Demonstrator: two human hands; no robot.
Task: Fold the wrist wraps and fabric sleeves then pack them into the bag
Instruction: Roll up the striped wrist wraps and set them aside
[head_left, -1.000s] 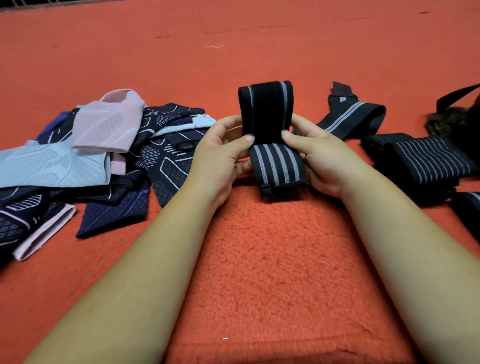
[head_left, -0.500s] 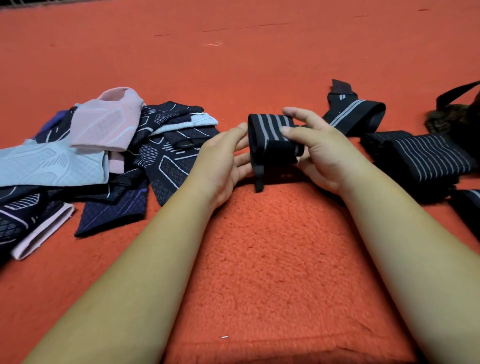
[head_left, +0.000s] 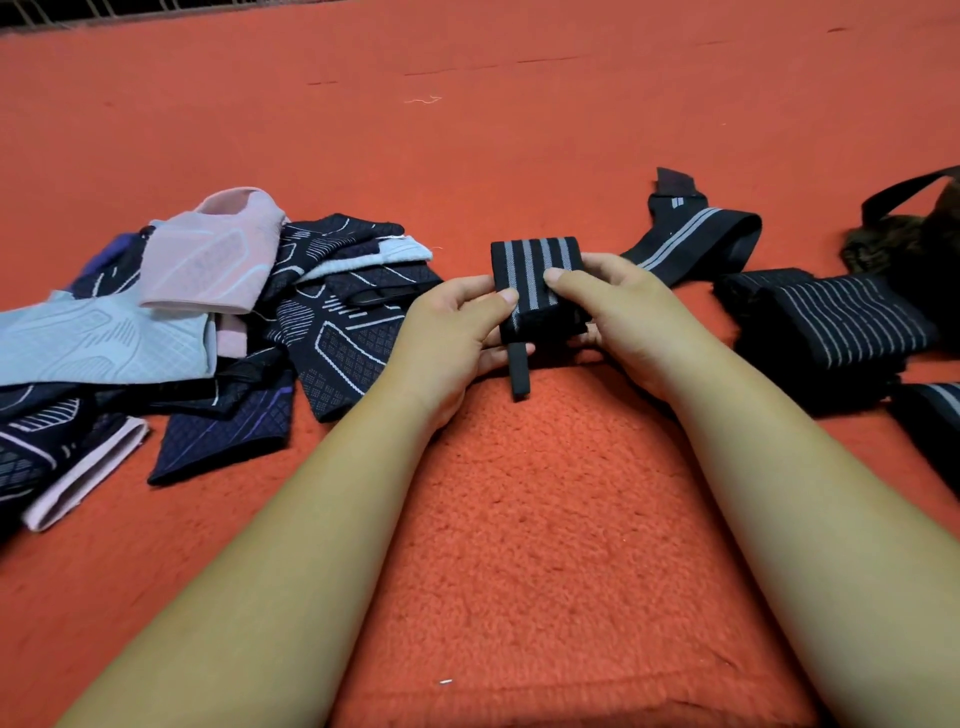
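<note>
Black elastic wrist wrap with grey lengthwise stripes: folded into a compact rectangular bundle and held between both hands at centre, just above the orange fleece surface. Striped face up and tilted toward the camera. A narrow black strap end hangs from the bundle's near left corner, its tip down on the fleece.

Left hand: pinching the bundle's left edge, thumb on the striped top face, fingers curled beneath.
Right hand: pinching the right edge in the same way, thumb on top near the left thumb, fingers curled under and behind. The two thumb tips are close together but apart.

Left of the hands: a loose pile of knit fabric sleeves, not folded, overlapping one another. A pale pink sleeve lies on top at the rear, a light blue sleeve is at the far left, and a dark navy sleeve with white line patterns is nearest the left hand.

Right of the hands: an unrolled black wrap with a grey centre stripe lies looped on the surface. Nearer, a stack of folded black striped wraps sits well clear of the right hand. A dark bag with a black strap handle is at the right edge, only partly in view.
</note>
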